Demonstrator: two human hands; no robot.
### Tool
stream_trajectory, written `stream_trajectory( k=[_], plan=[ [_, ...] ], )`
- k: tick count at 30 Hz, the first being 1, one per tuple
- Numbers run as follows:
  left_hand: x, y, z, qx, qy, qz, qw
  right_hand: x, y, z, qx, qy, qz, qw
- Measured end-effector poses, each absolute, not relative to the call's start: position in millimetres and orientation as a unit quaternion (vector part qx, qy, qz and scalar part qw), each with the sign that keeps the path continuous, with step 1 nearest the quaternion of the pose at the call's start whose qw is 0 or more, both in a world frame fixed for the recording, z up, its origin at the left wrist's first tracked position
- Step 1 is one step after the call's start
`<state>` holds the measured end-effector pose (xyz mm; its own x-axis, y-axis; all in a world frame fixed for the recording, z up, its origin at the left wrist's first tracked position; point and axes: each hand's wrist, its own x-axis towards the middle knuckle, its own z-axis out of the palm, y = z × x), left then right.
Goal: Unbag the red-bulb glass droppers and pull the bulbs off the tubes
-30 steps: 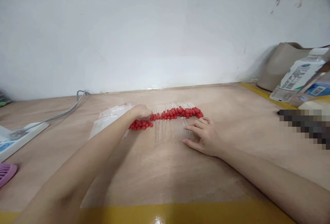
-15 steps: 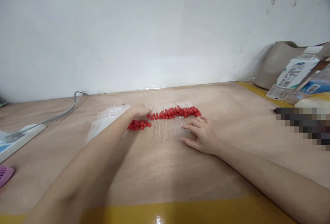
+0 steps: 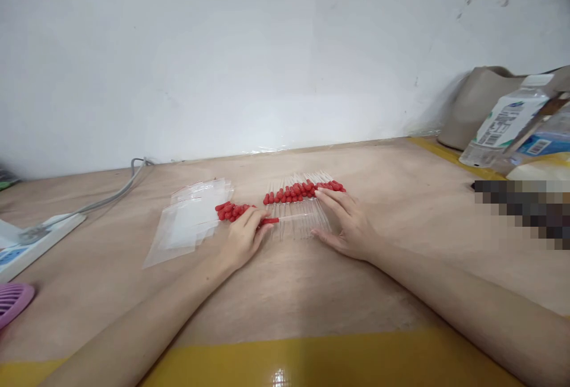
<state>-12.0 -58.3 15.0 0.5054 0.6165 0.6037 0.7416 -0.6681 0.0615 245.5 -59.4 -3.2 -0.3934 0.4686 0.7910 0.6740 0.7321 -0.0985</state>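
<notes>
My left hand is closed on the red bulb of a glass dropper, whose clear, thin tube points right toward my other hand. Beside those fingers lies a small heap of loose red rubber bulbs. A row of thin glass tubes lies side by side on the table, and many red bulbs are lined up across them. My right hand rests at the right end of this row, thumb and fingers apart. Its fingertips are by the bulbs, and the thumb is near the tube ends.
Clear zip bags lie overlapping left of the bulbs. A power strip with a grey cable and a purple slotted object sit far left. At right stand a plastic bottle and a grey bin. A white wall closes the back.
My left hand has come back toward me from the far side of the bulbs and now holds a dropper. The bags are more exposed. My right fingers have shifted slightly left over the row.
</notes>
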Motion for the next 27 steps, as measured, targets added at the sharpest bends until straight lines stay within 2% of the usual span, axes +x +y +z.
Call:
stream_trajectory(
  k=[7, 27],
  plan=[
    [-1.2, -63.5, 6.5, -0.88, -0.327, -0.331, 0.098, 235.5, -61.8, -5.2, -0.317, -0.866, -0.135, 0.361],
    [12.3, -57.4, -3.8, -0.897, -0.185, -0.371, 0.151, 220.2, -62.1, -11.9, -0.254, -0.892, -0.078, 0.366]
  ],
)
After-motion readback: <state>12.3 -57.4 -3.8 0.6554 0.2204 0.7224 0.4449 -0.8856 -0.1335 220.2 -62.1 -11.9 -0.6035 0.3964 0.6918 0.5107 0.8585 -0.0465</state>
